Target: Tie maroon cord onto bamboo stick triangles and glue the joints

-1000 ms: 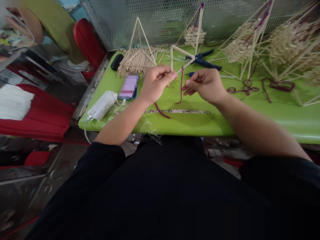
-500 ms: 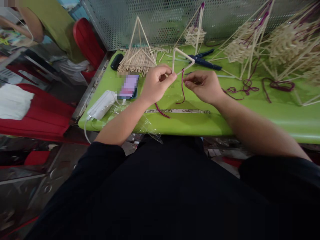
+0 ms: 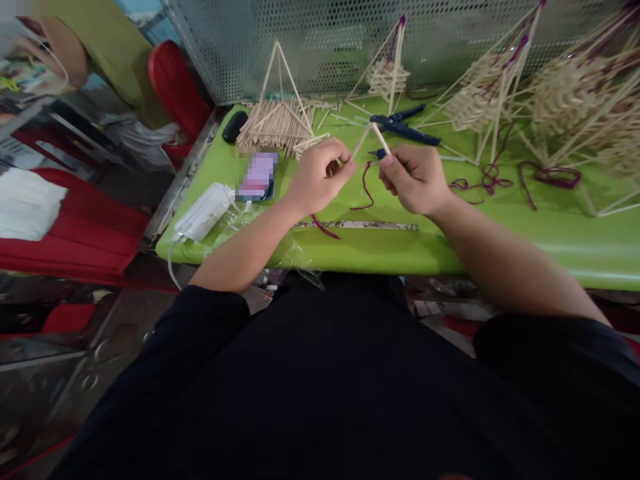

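A small triangular frame of thin wooden sticks (image 3: 381,139) is held up between my hands, its top corner pointing away from me. My left hand (image 3: 320,175) pinches the left corner between thumb and fingertips. Thumb and curled fingers of my right hand (image 3: 417,177) grip the right-hand stick and cover that corner. From the lower stick hangs a purple cord (image 3: 367,183). Another purple cord end (image 3: 325,228) shows below my left wrist. Just beyond the frame lie dark blue pliers (image 3: 407,127).
Behind my left hand, a pile of cut sticks (image 3: 275,127) lies on the green table (image 3: 450,250). A phone (image 3: 260,175) and white power bank (image 3: 203,212) are at left. Stick structures (image 3: 480,100) with purple cord stand right. A perforated metal panel (image 3: 300,40) borders the back.
My right hand has moved from beside the cord onto the right corner of the stick frame. The frame has tilted and its top corner sits lower.
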A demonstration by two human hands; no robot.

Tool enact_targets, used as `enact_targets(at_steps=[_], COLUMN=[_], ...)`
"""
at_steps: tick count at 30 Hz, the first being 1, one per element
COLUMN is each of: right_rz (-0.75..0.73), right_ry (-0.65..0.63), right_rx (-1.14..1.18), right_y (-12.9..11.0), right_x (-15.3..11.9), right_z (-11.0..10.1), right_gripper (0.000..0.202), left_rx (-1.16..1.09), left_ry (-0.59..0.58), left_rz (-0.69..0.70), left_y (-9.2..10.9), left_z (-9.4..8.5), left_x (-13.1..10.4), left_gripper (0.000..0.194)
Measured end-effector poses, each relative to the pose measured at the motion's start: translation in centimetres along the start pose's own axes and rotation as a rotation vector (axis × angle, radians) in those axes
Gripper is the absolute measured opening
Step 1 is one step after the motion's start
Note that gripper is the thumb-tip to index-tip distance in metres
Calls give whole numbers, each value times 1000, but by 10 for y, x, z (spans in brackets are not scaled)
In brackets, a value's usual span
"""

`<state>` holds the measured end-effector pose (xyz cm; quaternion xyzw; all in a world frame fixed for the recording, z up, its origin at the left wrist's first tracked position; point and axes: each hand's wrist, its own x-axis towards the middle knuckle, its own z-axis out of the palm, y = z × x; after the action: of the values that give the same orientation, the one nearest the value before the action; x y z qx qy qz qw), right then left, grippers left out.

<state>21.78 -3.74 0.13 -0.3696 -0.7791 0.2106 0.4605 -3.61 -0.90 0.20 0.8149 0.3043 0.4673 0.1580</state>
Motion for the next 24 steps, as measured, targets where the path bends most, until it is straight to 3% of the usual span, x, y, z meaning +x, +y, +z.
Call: enact_targets(at_steps=[3, 6, 12, 18, 24], right_rz=[-53, -28, 245, 483, 364], right_ry=[-86, -95, 66, 26, -1], right_rx=[-10, 42, 517, 804, 825], right_y=[-2, -6, -10, -16, -22], right_x=[1, 1, 7, 11, 5], right_z=[-2, 1, 10, 16, 29], right_gripper=[68, 70, 67, 61, 53], left_rx=[-29, -116, -323, -177, -142], left_ry=[18, 17, -13, 69, 178], left_rz=[-16, -33, -94, -101, -65], left_y=[-1, -4, -9, -1, 11], left_z=[0, 0, 2, 10, 19], left_x=[0, 0, 3, -1, -8], left_gripper=[43, 45, 41, 27, 16])
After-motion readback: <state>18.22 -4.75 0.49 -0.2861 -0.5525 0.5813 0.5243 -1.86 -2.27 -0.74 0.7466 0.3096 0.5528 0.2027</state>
